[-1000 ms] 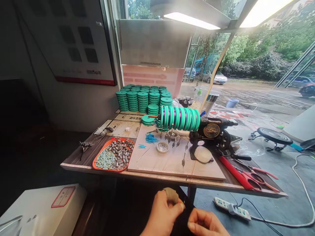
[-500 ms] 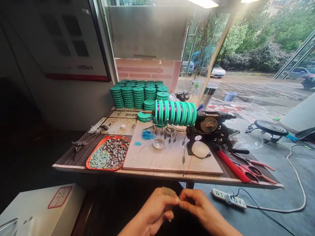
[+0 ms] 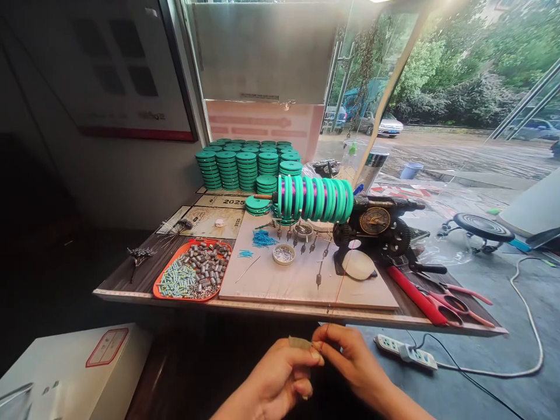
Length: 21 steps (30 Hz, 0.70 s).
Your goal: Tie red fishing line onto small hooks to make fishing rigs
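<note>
My left hand (image 3: 280,370) and my right hand (image 3: 350,356) meet fingertip to fingertip below the front edge of the table. Beige tape (image 3: 301,343) covers a finger of my left hand. A thin reddish fishing line (image 3: 339,286) runs down over the pale board (image 3: 271,289) to my right fingers, which pinch it. My left thumb and forefinger are pressed together; what lies between them is too small to make out. Above, a row of green foam spools (image 3: 315,199) sits on the shaft of a hand-cranked winder (image 3: 376,224). Small sinker rigs (image 3: 318,280) hang beneath the spools.
An orange tray (image 3: 156,286) holds metal sinkers and small tubes. A little bowl of beads (image 3: 284,255) and blue pieces (image 3: 262,238) lie on the board. Stacked green spools (image 3: 245,166) stand behind. Red-handled scissors (image 3: 446,306) lie right; a power strip (image 3: 405,352) is on the floor.
My right hand has shifted slightly up and left against the left fingertips. The lowest sinker has swung a little left. The view has tilted slightly.
</note>
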Motion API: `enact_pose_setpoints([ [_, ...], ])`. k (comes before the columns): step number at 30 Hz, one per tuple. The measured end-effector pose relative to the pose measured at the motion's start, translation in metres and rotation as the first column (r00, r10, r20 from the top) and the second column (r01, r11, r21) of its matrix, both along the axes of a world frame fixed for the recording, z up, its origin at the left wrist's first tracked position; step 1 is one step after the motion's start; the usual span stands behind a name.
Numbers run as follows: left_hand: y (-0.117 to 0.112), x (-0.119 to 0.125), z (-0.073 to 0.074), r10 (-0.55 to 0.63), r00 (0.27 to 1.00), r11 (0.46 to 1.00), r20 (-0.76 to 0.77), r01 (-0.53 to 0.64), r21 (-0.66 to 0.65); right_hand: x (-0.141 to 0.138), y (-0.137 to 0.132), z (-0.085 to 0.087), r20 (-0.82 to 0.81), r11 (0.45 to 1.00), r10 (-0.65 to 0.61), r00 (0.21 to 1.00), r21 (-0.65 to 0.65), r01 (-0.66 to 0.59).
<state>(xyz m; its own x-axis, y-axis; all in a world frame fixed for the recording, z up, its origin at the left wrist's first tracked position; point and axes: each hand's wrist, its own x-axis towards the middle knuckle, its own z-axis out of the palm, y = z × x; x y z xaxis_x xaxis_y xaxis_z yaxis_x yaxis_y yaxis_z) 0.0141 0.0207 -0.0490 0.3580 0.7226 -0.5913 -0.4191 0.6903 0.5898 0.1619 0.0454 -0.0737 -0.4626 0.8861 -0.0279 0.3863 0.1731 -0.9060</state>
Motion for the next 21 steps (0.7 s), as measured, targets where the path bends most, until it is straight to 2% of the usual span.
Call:
enact_pose_setpoints([
  [4, 0.0, -0.001, -0.001, 0.003, 0.999, 1.0, 0.032, -0.002, -0.022, -0.004, 0.005, -0.001, -0.009, 1.0, 0.019, 1.0, -0.013, -0.019],
  [7, 0.0, 0.0, -0.002, 0.038, 0.999, 0.999, 0.002, -0.038, -0.037, -0.004, 0.01, 0.001, -0.018, 0.998, 0.043, 0.999, -0.053, -0.044],
  [12, -0.003, 0.005, -0.001, 0.102, 0.989, 0.993, -0.109, -0.108, -0.053, 0.0, 0.014, 0.009, -0.042, 0.973, 0.074, 0.996, -0.215, -0.081],
  [15, -0.004, 0.007, 0.0, 0.089, 0.984, 0.996, -0.157, -0.092, -0.013, 0.007, 0.012, 0.013, -0.048, 0.933, 0.072, 0.996, -0.35, -0.084],
  [21, -0.002, 0.011, 0.003, 0.071, 0.936, 0.978, -0.346, 0.002, 0.207, 0.023, -0.005, 0.022, -0.091, 0.789, 0.072, 0.993, -0.604, -0.113],
])
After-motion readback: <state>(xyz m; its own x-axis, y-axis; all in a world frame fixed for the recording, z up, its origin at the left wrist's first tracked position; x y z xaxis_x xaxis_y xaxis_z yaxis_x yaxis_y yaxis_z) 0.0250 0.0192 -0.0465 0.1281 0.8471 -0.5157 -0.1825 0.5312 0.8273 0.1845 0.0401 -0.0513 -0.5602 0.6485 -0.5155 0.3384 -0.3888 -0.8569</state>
